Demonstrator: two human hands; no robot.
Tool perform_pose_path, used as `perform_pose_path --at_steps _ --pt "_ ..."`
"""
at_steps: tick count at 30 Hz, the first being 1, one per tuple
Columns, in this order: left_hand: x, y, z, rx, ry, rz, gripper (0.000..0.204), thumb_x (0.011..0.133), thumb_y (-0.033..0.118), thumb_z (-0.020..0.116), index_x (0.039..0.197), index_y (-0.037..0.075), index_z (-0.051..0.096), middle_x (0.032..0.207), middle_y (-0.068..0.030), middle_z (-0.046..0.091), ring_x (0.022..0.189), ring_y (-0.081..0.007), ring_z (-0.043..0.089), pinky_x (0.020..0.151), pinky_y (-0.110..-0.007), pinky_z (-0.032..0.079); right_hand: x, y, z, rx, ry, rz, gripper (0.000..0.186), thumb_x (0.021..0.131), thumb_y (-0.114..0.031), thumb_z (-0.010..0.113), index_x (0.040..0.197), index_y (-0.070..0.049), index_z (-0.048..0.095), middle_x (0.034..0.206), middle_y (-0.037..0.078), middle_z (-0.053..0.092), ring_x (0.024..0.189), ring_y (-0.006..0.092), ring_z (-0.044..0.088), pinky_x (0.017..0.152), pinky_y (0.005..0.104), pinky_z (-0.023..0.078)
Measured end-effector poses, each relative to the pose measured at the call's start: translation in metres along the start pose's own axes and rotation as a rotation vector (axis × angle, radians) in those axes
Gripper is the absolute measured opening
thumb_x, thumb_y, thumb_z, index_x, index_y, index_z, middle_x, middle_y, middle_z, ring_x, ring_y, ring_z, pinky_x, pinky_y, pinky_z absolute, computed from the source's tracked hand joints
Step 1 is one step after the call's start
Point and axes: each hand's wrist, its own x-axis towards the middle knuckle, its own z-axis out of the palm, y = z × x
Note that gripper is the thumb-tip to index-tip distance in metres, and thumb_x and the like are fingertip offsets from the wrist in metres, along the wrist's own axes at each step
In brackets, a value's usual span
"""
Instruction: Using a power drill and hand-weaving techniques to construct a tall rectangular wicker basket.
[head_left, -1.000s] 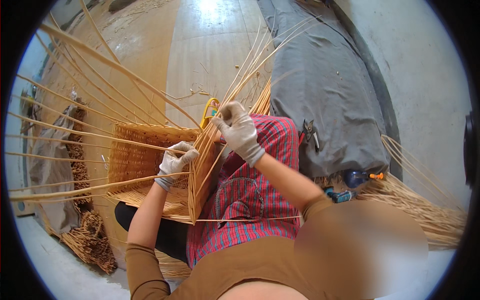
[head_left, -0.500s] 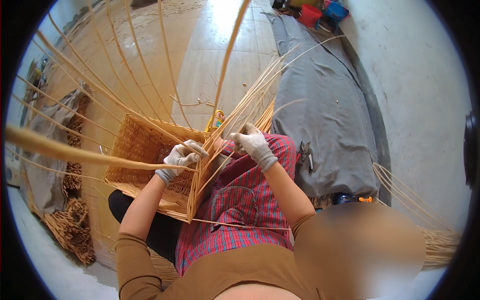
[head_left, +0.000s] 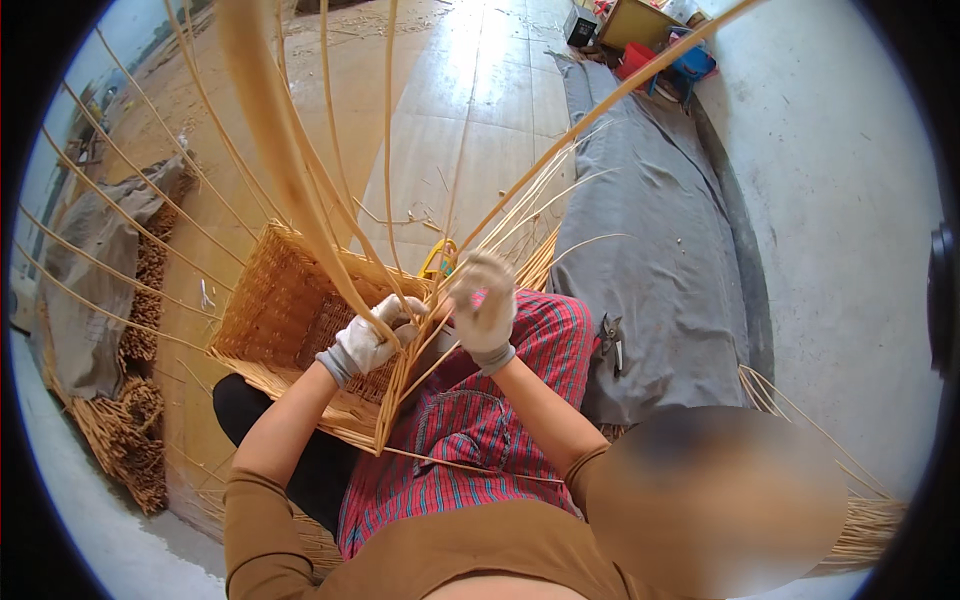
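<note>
Grasping rods [head_left: 401, 375] at the right rim of the 1 basket [head_left: 262, 305], your left hand [head_left: 372, 340] pinches; your right hand [head_left: 483, 310], blurred, curls beside them, can't tell if holding. Basket's in front of your left leg. Count: 2 gloved hands, 1 pair of shears [head_left: 613, 342], 1 red tub [head_left: 632, 58], 1 blue tub [head_left: 695, 65]. 1 thick stake [head_left: 277, 130] crosses the basket, partly blocking it. Grey cloth [head_left: 660, 250] right, wrinkled, under shears; bundled sticks [head_left: 138, 440] left. Basket: boxy, tight-woven tan wicker.
</note>
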Motion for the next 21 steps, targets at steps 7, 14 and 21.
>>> perform_pose_path --at_steps 7,14,21 --pt "0.008 0.028 -0.008 0.896 0.081 0.31 0.03 0.084 0.024 0.07 0.114 0.027 0.072 0.126 -0.0076 0.062 0.104 -0.0284 0.062 0.084 -0.036 0.052 0.011 0.076 0.04 -0.847 -1.066 0.353 0.056 0.1 -0.05 0.037 0.091 -0.009 0.074 0.088 0.013 0.073 0.079 0.0332 0.071 0.082 0.0461 0.051" --pt "0.015 0.0 -0.002 0.434 0.003 0.119 0.02 0.091 0.028 0.066 0.108 0.018 0.069 0.141 -0.011 0.057 0.099 -0.0294 0.068 0.083 -0.041 0.054 0.004 0.006 -0.002 -0.6 -0.564 0.299 0.045 0.098 -0.045 0.048 0.083 -0.008 0.07 0.091 0.014 0.072 0.088 0.0319 0.068 0.084 0.0429 0.05" --pt "0.018 -0.014 -0.004 -0.244 -0.013 -0.35 0.022 0.095 0.013 0.061 0.116 0.009 0.066 0.136 -0.012 0.059 0.114 -0.0211 0.061 0.096 -0.032 0.049 -0.024 -0.061 -0.03 0.51 -0.223 0.531 0.014 0.087 -0.004 0.066 0.101 -0.004 0.064 0.104 0.01 0.069 0.091 0.0205 0.067 0.083 0.0327 0.054"
